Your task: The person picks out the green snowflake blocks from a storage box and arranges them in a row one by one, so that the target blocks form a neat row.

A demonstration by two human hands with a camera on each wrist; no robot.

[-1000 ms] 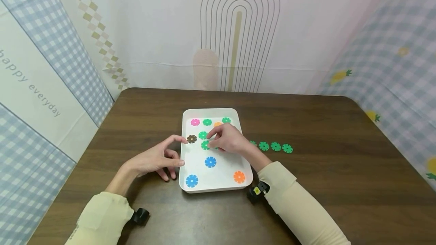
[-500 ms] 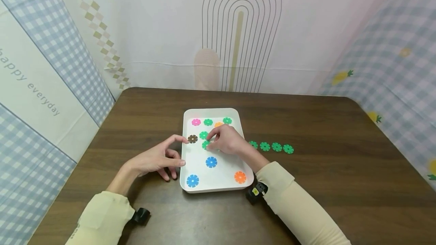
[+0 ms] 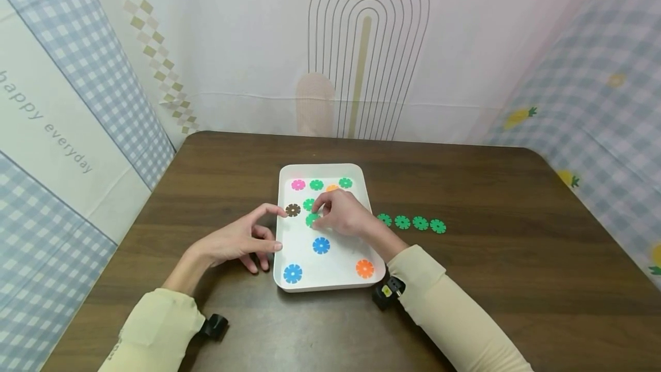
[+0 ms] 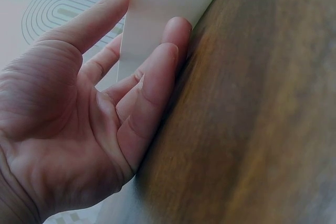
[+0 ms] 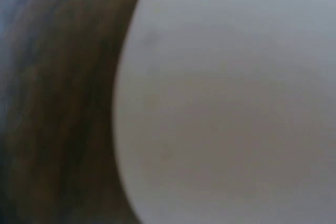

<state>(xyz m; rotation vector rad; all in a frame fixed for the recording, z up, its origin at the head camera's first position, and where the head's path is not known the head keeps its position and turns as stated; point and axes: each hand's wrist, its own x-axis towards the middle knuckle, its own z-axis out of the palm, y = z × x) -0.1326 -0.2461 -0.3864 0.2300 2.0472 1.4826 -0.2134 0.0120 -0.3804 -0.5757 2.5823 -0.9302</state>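
A white tray (image 3: pixel 304 260) on the table holds several flat notched discs. My left hand (image 3: pixel 240 240) holds its left side, with index finger and thumb at the rim; in the left wrist view, other fingers are bent against the outer wall (image 4: pixel 152 19). My right hand (image 3: pixel 345 214) reaches into the tray, thumb and index fingertip at a green notched disc (image 3: pixel 311 220), which they appear to pinch. The hand partly covers that disc. Another green disc (image 3: pixel 308 205) lies just beyond it, and a brown disc (image 3: pixel 292 210) sits near the left wall.
Also in the tray are a pink disc (image 3: pixel 298 185), blue discs (image 3: pixel 321 245) and orange discs (image 3: pixel 364 268). On the table (image 3: pixel 496 245), right of the tray, several green discs (image 3: pixel 420 223) form a row. The blurred right wrist view shows only tray (image 5: pixel 226 103) and tabletop.
Both hands keep nearly the same place. My right hand's fingertips have shifted slightly at the green disc; the whole head view has drifted a little.
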